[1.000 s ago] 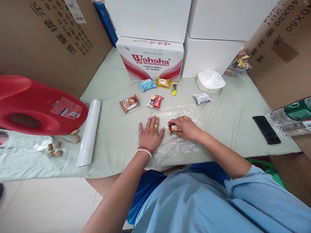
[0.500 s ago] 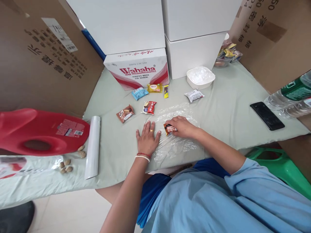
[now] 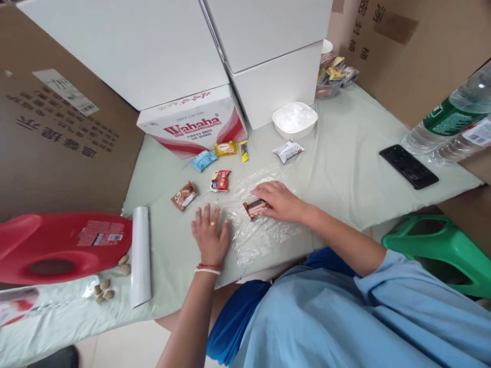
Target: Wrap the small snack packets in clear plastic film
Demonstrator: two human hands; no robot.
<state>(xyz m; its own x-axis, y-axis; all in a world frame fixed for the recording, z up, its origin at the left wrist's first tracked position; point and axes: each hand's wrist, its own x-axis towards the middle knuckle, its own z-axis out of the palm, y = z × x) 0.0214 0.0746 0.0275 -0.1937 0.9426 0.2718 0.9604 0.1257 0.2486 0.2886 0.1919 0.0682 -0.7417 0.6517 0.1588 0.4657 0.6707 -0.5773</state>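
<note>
My right hand [image 3: 282, 202] is over a sheet of clear plastic wrap [image 3: 264, 237], with its fingers closed about the right end of a small brown snack packet [image 3: 254, 208]. The packet lies flat on the wrap, its right end hidden under the fingers. Fingers spread, my left hand [image 3: 210, 236] rests on the cloth by the wrap's left edge. Beyond it are a red-and-white snack packet [image 3: 220, 181] and a brown wafer packet [image 3: 184, 196]. Farther back lie a blue packet [image 3: 203, 160], a yellow packet [image 3: 226, 148] and a narrow yellow packet [image 3: 244, 152].
A white bowl [image 3: 294, 121] stands behind a white packet [image 3: 289, 151]. Leftward are a white roll [image 3: 141, 258], a red jug [image 3: 103, 240] and several nuts [image 3: 109, 295]. A phone [image 3: 408, 166] and bottles [image 3: 447, 120] are at right. Boxes [image 3: 192, 128] line the back.
The camera view has shifted. My left hand has drawn left, away from the wrap. More of the brown snack packet shows beside my right fingers, and it has turned slightly.
</note>
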